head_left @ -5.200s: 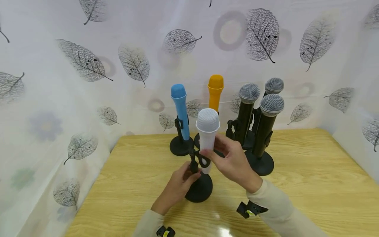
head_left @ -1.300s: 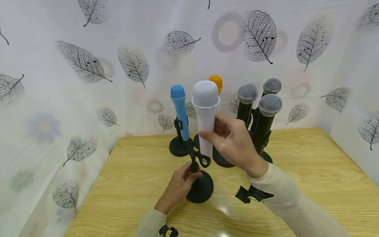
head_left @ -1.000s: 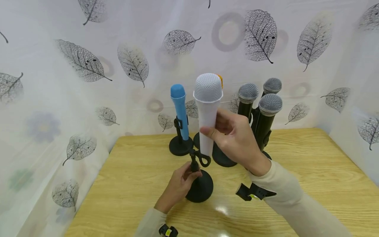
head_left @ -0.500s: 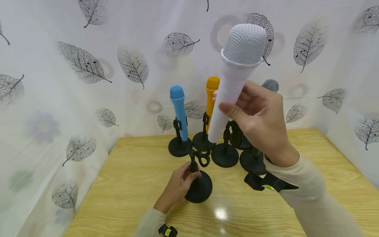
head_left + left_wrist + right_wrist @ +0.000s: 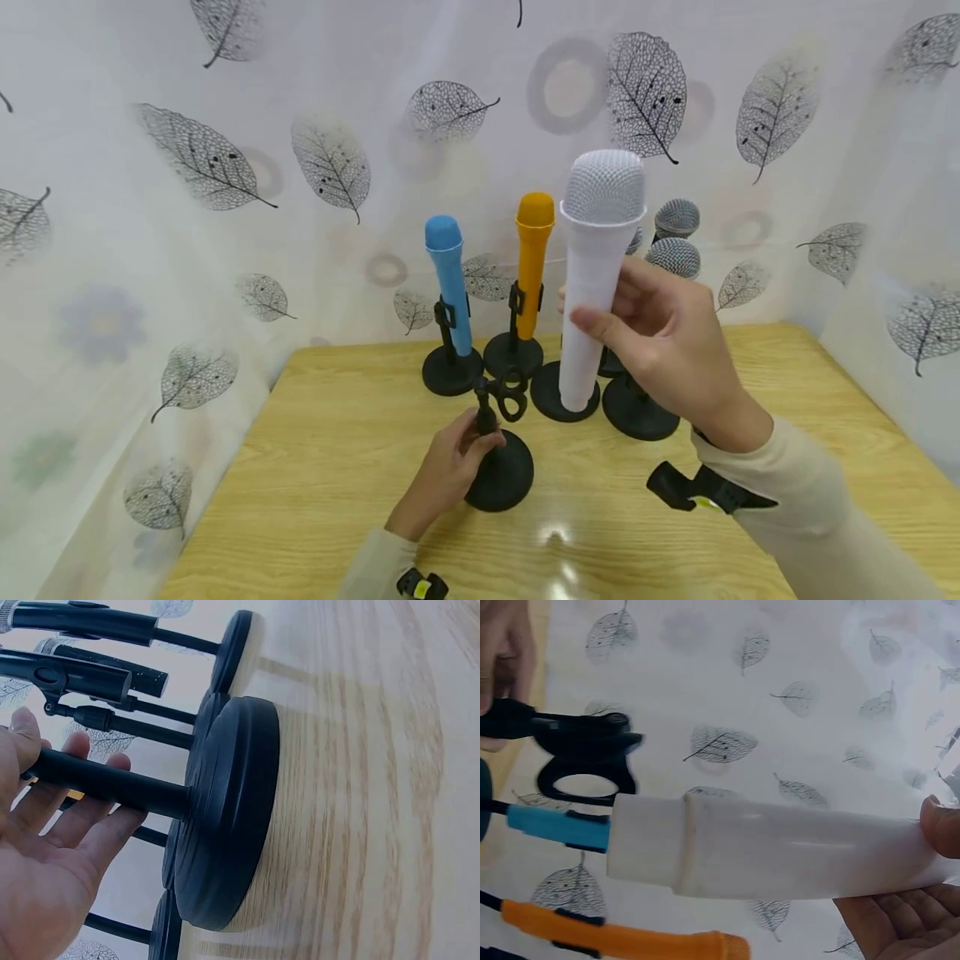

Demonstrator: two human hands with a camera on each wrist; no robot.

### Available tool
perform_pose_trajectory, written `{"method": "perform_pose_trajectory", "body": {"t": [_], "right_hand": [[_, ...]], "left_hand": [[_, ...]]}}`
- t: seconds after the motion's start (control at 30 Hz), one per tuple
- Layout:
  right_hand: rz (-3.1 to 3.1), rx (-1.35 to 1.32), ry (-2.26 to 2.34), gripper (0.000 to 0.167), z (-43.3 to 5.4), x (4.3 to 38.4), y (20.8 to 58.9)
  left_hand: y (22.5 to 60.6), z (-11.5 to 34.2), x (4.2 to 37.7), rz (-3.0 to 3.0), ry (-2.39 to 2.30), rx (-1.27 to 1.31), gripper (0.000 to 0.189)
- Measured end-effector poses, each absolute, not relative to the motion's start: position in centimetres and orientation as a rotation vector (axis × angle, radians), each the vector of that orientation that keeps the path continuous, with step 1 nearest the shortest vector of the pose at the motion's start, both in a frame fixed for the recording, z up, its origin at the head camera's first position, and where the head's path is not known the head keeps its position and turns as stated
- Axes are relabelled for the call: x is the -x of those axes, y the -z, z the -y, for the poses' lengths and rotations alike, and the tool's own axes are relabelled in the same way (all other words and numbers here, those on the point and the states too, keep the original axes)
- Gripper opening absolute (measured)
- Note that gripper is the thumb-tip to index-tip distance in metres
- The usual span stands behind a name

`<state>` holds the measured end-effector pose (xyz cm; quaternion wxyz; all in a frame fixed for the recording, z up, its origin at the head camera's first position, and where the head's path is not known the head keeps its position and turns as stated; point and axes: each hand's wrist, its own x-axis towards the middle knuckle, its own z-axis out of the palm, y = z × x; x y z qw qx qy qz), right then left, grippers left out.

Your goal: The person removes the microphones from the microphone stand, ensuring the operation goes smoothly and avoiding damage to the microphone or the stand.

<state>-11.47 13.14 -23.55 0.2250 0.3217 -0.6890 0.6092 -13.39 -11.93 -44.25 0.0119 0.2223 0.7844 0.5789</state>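
Note:
My right hand (image 5: 667, 342) pinches a white microphone (image 5: 600, 275) by its handle between thumb and fingers. The microphone is nearly upright in the air, grille up, to the right of a black desk stand (image 5: 501, 477) and apart from its clip (image 5: 512, 393). My left hand (image 5: 444, 473) holds that stand by its pole, and the base stands on the table. In the left wrist view the thumb and fingers wrap the stand's pole (image 5: 124, 786). The right wrist view shows the lower end of the white microphone (image 5: 780, 847) close to the stand's ring-shaped clip (image 5: 589, 776).
Behind stand a blue microphone (image 5: 450, 283) and an orange microphone (image 5: 532, 267) in black stands. Several black microphones with silver grilles (image 5: 677, 218) are partly hidden behind my right hand. A leaf-patterned curtain (image 5: 420, 167) hangs beyond the wooden table (image 5: 337, 450).
The white microphone has come up out of the clip and moved right with my right hand. Since half a second ago it has lowered and straightened. My left hand stays on the stand.

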Motion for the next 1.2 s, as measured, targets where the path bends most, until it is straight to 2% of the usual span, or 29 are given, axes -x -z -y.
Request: {"method": "perform_pose_trajectory", "body": {"t": [0.37,1.2], "right_hand": [[2.247,-0.729,-1.473,0.035,-14.9,11.1,27.6],[2.597,-0.611,-1.562,0.044,-18.0,10.5,35.1]], "left_hand": [[44.5,12.6,13.4,-2.438,-1.817,-0.716,0.019],[44.5,14.7,14.1,-2.592,-1.758,-0.67,0.011]]}}
